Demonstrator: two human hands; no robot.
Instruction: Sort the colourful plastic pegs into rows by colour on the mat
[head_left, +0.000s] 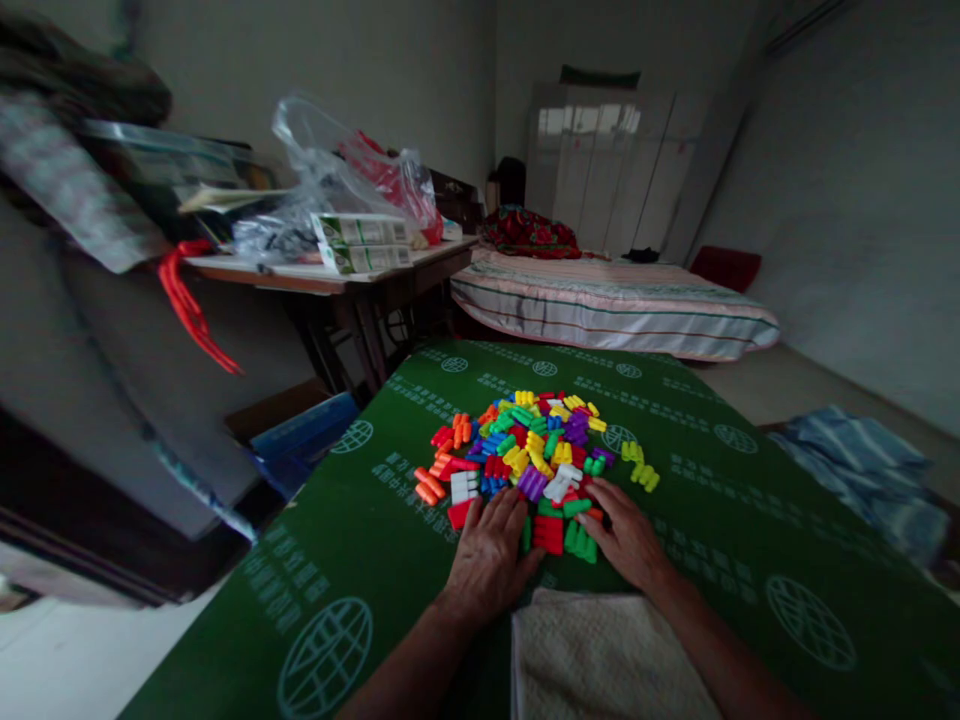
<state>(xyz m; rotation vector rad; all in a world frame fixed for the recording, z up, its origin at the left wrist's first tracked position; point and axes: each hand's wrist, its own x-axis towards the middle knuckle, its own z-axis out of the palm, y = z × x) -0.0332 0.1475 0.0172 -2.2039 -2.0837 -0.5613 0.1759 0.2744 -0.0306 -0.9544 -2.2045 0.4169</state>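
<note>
A heap of colourful plastic building blocks (517, 455) lies on the green-covered table (360, 560). My left hand (487, 550) rests palm down at the heap's near left edge, fingers stretched out, next to a red block (459, 515). On the near right side my right hand (628, 535) lies with thumb and fingers apart, its fingertips touching blocks at the edge. Between the two hands sit a red block (548, 535) and a green block (580, 541). Neither hand has a block in its grasp, though some fingertips are hidden among the pieces.
A folded beige cloth (600, 655) lies at the table's near side, between my forearms. Yellow-green blocks (641, 467) sit apart on the right. A side table (300, 280) with boxes and plastic bags stands at the left; a bed (600, 300) is beyond.
</note>
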